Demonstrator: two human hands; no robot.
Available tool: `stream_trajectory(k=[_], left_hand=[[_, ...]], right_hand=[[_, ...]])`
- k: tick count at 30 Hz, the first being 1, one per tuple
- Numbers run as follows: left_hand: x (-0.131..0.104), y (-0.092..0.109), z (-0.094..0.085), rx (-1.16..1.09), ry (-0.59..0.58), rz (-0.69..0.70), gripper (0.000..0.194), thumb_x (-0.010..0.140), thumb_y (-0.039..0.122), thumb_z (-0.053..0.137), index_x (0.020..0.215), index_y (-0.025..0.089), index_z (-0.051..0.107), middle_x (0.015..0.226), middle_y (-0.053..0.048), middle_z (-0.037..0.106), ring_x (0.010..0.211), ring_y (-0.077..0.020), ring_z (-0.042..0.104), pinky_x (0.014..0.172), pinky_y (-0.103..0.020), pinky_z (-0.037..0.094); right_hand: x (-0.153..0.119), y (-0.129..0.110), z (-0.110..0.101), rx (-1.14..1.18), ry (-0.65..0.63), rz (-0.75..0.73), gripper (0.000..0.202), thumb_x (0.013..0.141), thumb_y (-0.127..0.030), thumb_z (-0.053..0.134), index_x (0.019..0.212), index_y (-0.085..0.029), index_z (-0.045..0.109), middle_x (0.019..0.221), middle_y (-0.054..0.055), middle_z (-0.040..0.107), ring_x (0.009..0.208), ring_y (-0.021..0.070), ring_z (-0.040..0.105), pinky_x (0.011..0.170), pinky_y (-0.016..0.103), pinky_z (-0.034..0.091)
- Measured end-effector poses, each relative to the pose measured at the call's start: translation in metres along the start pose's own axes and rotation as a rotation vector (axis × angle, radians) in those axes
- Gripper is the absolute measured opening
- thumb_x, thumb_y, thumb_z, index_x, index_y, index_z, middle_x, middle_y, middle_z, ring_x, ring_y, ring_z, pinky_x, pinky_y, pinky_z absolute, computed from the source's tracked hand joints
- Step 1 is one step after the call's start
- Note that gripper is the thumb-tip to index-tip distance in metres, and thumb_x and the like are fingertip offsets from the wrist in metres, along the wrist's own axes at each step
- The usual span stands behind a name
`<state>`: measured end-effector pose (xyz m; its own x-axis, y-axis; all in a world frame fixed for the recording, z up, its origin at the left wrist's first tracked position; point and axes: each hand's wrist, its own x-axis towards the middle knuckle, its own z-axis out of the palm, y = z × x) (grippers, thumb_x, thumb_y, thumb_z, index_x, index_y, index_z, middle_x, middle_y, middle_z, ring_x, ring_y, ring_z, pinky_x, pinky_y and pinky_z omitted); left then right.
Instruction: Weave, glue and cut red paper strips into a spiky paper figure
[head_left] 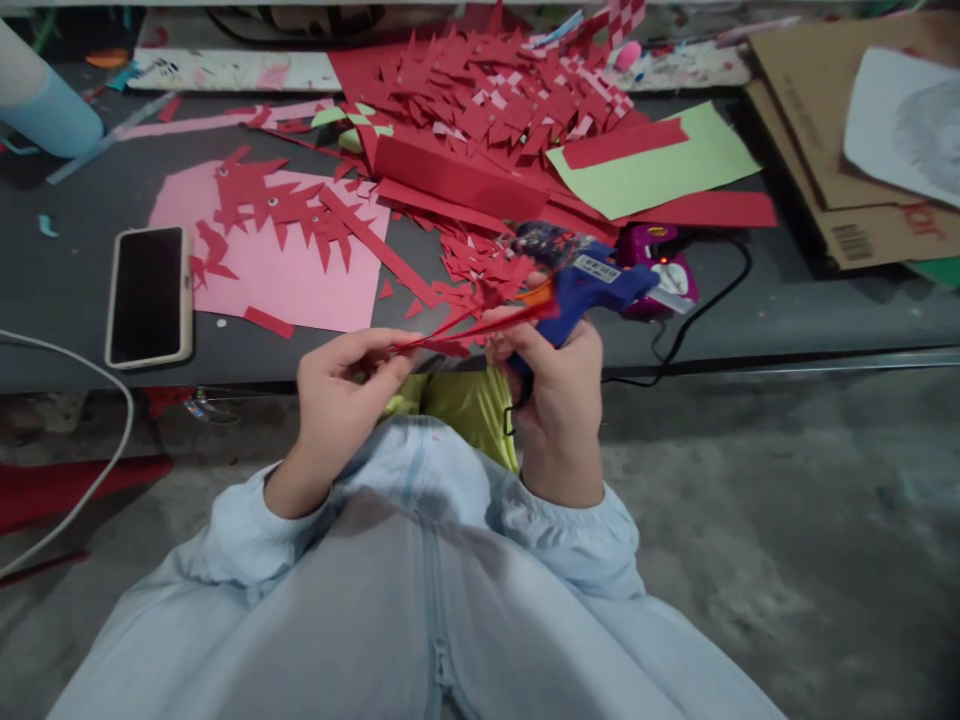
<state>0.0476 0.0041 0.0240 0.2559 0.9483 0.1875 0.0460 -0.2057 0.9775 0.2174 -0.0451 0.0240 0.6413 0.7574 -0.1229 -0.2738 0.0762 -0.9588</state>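
Observation:
Between the thumb and fingers of my left hand is the left end of a narrow red paper strip. The strip stretches to the right, slightly blurred, towards my right hand. That hand is wrapped round a blue glue gun with an orange trigger, a pale stick showing at its right end. The strip passes by the right fingertips; whether they grip it too I cannot tell. Just beyond the hands lies a heap of small red paper scraps.
Spiky red paper cutouts lie on pink paper. A phone is at left, a blue-and-white bottle behind. A purple device with a black cord, green paper and cardboard occupy the right.

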Motion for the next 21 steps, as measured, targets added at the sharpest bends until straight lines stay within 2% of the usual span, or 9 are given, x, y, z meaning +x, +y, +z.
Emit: stream_trajectory(k=[2, 4, 6, 9, 11, 13, 15, 17, 21], left_hand=[[-0.002, -0.003, -0.007, 0.05, 0.048, 0.135, 0.021, 0.083, 0.016, 0.073, 0.097, 0.029, 0.081, 0.077, 0.003, 0.077, 0.057, -0.0081, 0.063, 0.057, -0.022, 0.053], [-0.003, -0.005, -0.013, 0.103, 0.065, 0.276, 0.032, 0.082, 0.013, 0.074, 0.105, 0.034, 0.08, 0.089, 0.003, 0.08, 0.07, -0.0117, 0.072, 0.071, -0.028, 0.061], [-0.004, -0.006, -0.017, 0.165, 0.052, 0.357, 0.039, 0.081, 0.014, 0.075, 0.111, 0.038, 0.077, 0.1, 0.003, 0.08, 0.085, -0.0163, 0.075, 0.085, -0.035, 0.063], [-0.005, -0.004, -0.02, 0.173, 0.026, 0.412, 0.035, 0.088, 0.019, 0.069, 0.117, 0.039, 0.075, 0.106, 0.002, 0.079, 0.092, -0.0193, 0.076, 0.088, -0.04, 0.064], [-0.005, -0.003, -0.021, 0.14, 0.032, 0.451, 0.028, 0.094, 0.025, 0.062, 0.116, 0.037, 0.076, 0.105, 0.001, 0.08, 0.092, -0.0181, 0.076, 0.085, -0.037, 0.064], [-0.006, -0.002, -0.02, 0.129, 0.051, 0.431, 0.025, 0.097, 0.03, 0.06, 0.115, 0.036, 0.076, 0.105, 0.0, 0.08, 0.092, -0.0165, 0.076, 0.084, -0.033, 0.064], [-0.005, -0.002, -0.017, 0.132, 0.079, 0.38, 0.023, 0.092, 0.031, 0.068, 0.113, 0.035, 0.077, 0.104, 0.001, 0.08, 0.088, -0.0149, 0.076, 0.081, -0.029, 0.064], [-0.004, -0.003, -0.014, 0.113, 0.108, 0.317, 0.026, 0.084, 0.024, 0.077, 0.11, 0.032, 0.078, 0.101, 0.0, 0.081, 0.083, -0.0134, 0.076, 0.078, -0.026, 0.064], [0.001, -0.008, -0.004, -0.07, 0.152, 0.212, 0.025, 0.079, 0.016, 0.082, 0.101, 0.028, 0.08, 0.095, 0.001, 0.081, 0.082, -0.011, 0.077, 0.077, -0.02, 0.064]], right_hand=[[0.001, -0.001, -0.003, 0.005, 0.035, -0.015, 0.03, 0.06, -0.029, 0.085, 0.081, -0.025, 0.064, 0.067, -0.005, 0.067, 0.049, 0.0086, 0.051, 0.044, 0.022, 0.038], [0.002, -0.002, -0.005, -0.002, 0.043, -0.028, 0.032, 0.061, -0.029, 0.085, 0.086, -0.025, 0.064, 0.07, -0.005, 0.069, 0.05, 0.0082, 0.052, 0.045, 0.022, 0.039], [0.0, -0.005, -0.006, -0.011, 0.03, -0.033, 0.034, 0.062, -0.032, 0.085, 0.087, -0.025, 0.064, 0.069, -0.005, 0.068, 0.05, 0.0082, 0.052, 0.046, 0.022, 0.041], [-0.002, -0.009, -0.005, -0.03, 0.018, -0.021, 0.037, 0.061, -0.038, 0.087, 0.085, -0.024, 0.063, 0.065, -0.005, 0.066, 0.048, 0.0085, 0.051, 0.044, 0.023, 0.041], [-0.004, -0.012, -0.005, -0.037, 0.024, -0.026, 0.04, 0.06, -0.04, 0.088, 0.088, -0.025, 0.063, 0.063, -0.006, 0.066, 0.045, 0.008, 0.049, 0.042, 0.022, 0.039], [-0.006, -0.014, -0.005, -0.037, 0.016, -0.052, 0.04, 0.061, -0.036, 0.088, 0.09, -0.025, 0.063, 0.063, -0.007, 0.066, 0.045, 0.0076, 0.049, 0.042, 0.022, 0.038], [-0.008, -0.015, -0.004, -0.042, -0.016, -0.086, 0.037, 0.063, -0.031, 0.086, 0.091, -0.025, 0.063, 0.063, -0.007, 0.067, 0.046, 0.0077, 0.05, 0.043, 0.022, 0.038], [-0.011, -0.014, -0.001, -0.058, -0.052, -0.117, 0.036, 0.066, -0.026, 0.085, 0.095, -0.025, 0.063, 0.064, -0.007, 0.067, 0.048, 0.0082, 0.053, 0.044, 0.022, 0.04], [-0.016, -0.01, 0.008, -0.101, -0.106, -0.17, 0.042, 0.066, -0.027, 0.085, 0.103, -0.025, 0.063, 0.064, -0.007, 0.066, 0.054, 0.0111, 0.06, 0.052, 0.025, 0.048]])
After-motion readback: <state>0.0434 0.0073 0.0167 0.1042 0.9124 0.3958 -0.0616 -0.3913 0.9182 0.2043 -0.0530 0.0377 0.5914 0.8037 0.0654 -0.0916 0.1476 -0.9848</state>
